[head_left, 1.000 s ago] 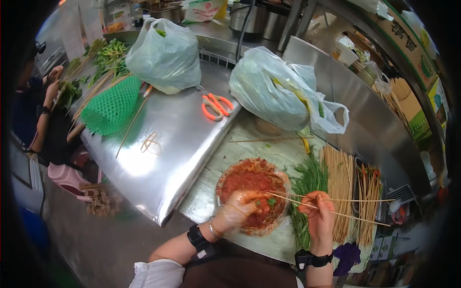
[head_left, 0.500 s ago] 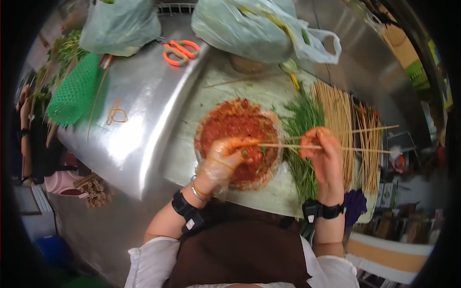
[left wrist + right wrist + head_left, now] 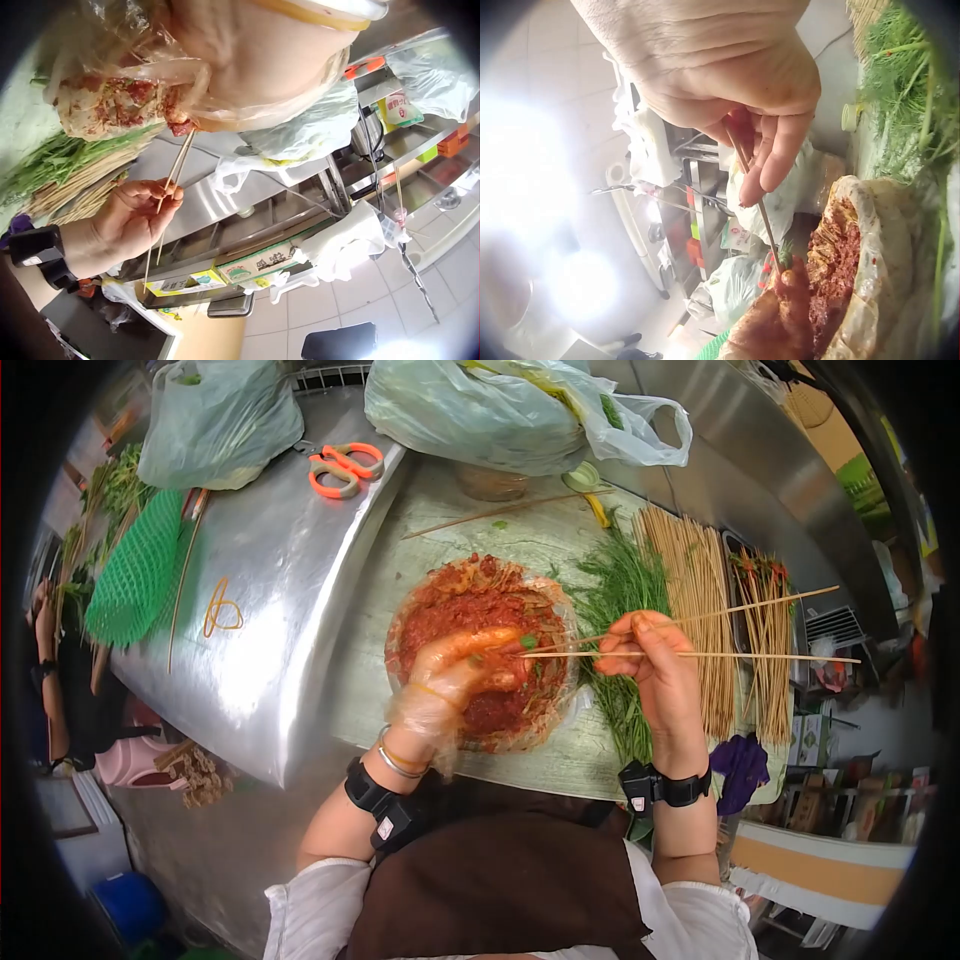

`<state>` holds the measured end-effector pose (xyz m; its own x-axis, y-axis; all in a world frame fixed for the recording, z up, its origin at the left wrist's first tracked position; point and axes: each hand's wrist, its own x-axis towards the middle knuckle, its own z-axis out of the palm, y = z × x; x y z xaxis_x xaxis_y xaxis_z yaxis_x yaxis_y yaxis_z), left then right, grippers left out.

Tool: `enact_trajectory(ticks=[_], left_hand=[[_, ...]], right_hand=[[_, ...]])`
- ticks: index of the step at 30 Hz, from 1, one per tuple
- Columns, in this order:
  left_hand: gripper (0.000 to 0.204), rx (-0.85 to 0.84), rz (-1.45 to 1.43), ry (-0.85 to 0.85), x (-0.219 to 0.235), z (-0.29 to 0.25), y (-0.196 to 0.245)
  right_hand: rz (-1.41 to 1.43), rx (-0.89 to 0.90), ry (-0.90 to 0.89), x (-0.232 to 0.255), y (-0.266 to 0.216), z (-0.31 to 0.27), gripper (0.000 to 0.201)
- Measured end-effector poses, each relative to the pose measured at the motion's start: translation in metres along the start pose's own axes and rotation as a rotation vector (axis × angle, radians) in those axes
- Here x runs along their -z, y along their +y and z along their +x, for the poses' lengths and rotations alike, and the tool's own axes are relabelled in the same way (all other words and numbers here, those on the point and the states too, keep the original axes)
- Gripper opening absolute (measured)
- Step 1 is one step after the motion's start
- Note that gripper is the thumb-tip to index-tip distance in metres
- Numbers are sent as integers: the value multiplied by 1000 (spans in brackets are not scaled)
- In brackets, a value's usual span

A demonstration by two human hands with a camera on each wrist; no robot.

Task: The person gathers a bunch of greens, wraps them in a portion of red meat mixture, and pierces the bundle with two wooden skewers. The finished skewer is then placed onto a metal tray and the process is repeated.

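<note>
In the head view, my left hand (image 3: 455,670), in a clear plastic glove with a yellow band at the wrist, is over a plastic-lined bowl (image 3: 562,705) of red minced mixture. Its fingers are curled about the left ends of two thin bamboo skewers (image 3: 760,656), with red mixture and a bit of green herb (image 3: 528,642) there. On the right, my bare right hand (image 3: 655,665) pinches both skewers, their free ends splayed apart. In the right wrist view, one skewer (image 3: 759,201) runs from the right hand down to the gloved fingertips (image 3: 791,281).
Feathery green herbs (image 3: 630,590) lie right of the bowl, beside rows of bare skewers (image 3: 695,600) and a tray of filled skewers (image 3: 768,620). Orange-handled scissors (image 3: 345,468), a green mesh sleeve (image 3: 135,575) and plastic bags (image 3: 480,415) sit farther back. Another person's arm (image 3: 50,690) shows far left.
The head view has tipped downward, so the table sits higher in it. Both hands stay at the bowl with the skewers; the skewers' free ends have spread a little farther apart.
</note>
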<state>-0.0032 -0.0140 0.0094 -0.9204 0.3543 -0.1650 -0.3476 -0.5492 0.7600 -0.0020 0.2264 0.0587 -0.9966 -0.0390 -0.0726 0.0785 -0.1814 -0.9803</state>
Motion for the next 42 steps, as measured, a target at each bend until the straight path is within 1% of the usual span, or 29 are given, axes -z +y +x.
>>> enact_trajectory(ticks=[2, 5, 9, 11, 12, 14, 15, 16, 20, 23, 27, 33, 39, 42], left_hand=[[31, -35, -140, -7, 3, -1, -3], [30, 2, -7, 8, 4, 1, -3], [29, -5, 22, 9, 7, 2, -6], [29, -24, 2, 35, 2, 1, -2], [29, -24, -71, 65, 3, 2, -2], [29, -28, -219, 130, 7, 2, -4], [29, -37, -247, 133, 5, 2, -3], [30, -43, -276, 134, 3, 2, -2], [32, -43, -303, 177, -4, 1, -1], [32, -40, -371, 174, -2, 2, -2], [31, -53, -377, 159, 1, 2, -4], [32, -153, -299, 171, 0, 1, -8], [32, -184, -236, 194, -1, 2, -10], [32, -223, -179, 229, -6, 1, -9]], right_hand=[[12, 0, 21, -4, -1, 1, 28], [50, -6, 13, -5, -1, 2, 27], [66, -17, -22, -7, -4, 2, 27], [12, 53, 1, -7, -12, -4, 27], [-15, 89, 10, -8, -14, -7, 27], [-58, 216, 5, -9, -14, -16, 28], [-79, 280, 4, -10, -13, -21, 28], [-97, 292, -35, -13, -10, -26, 29], [-115, 343, -16, -29, 4, -37, 28], [-116, 401, -2, -36, 16, -36, 28], [-148, 492, 29, -44, 27, -38, 27], [-591, 664, -52, -47, 19, -43, 20], [-702, 800, -86, -59, 15, -38, 13], [-727, 816, -85, -63, 11, -39, 14]])
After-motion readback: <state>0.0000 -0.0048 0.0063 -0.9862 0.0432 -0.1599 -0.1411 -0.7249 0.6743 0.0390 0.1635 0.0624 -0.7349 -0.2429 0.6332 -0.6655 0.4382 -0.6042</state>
